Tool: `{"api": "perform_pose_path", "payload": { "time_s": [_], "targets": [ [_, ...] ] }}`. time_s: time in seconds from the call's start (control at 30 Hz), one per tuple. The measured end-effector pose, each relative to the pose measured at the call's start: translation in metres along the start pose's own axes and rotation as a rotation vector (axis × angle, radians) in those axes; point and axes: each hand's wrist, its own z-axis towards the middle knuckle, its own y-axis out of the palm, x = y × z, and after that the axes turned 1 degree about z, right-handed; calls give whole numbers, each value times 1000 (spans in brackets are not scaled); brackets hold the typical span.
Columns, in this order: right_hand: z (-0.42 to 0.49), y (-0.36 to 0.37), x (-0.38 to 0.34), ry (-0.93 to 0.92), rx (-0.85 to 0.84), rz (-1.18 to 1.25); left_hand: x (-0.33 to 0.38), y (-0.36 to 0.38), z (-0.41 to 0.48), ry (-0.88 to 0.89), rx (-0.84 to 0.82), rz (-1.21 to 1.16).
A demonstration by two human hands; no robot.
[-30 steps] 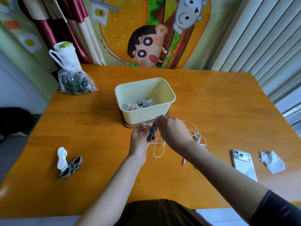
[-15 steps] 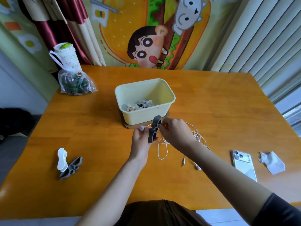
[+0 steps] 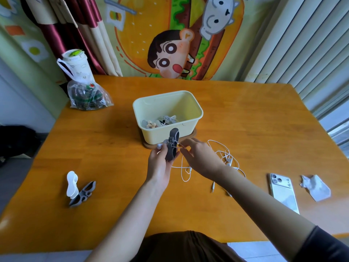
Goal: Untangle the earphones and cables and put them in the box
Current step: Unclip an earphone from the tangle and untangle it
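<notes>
so, roughly midway by my guess: the cream box (image 3: pixel 151 133) at centre frame holds a few wound sets (image 3: pixel 166 120), while one white earphone cable (image 3: pixel 226 157) sprawls loose to its right. my left hand (image 3: pixel 160 163) grips a grey winder (image 3: pixel 172 146) upright before the box; my right hand (image 3: pixel 200 157) pinches the cable at it. around me: cartoon hanging (image 3: pixel 170 44) up top, blinds (image 3: pixel 302 44) upper right, orange wooden table (image 3: pixel 245 120), phone (image 3: pixel 283 191) lower right, spare winders (image 3: pixel 81 190) lower left.

Phone (image 3: pixel 283 191), tissue (image 3: pixel 314 187) right; bag (image 3: pixel 86 97) far left.
</notes>
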Motion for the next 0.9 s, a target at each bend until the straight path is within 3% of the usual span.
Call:
{"api": "perform_pose_path", "payload": {
  "time_s": [0.23,0.47,0.8,0.9],
  "targets": [
    [1,0,-1,56,-24,23,-4,1,-5,-24,12,14],
    [2,-1,0,0,26,31,2,1,-4,17,-32,9],
    [5,4,-1,134,-39,86,1,-1,-5,-54,-178,-22],
    [4,3,2,134,-48,79,1,-4,-4,-46,-227,91]
  ]
}}
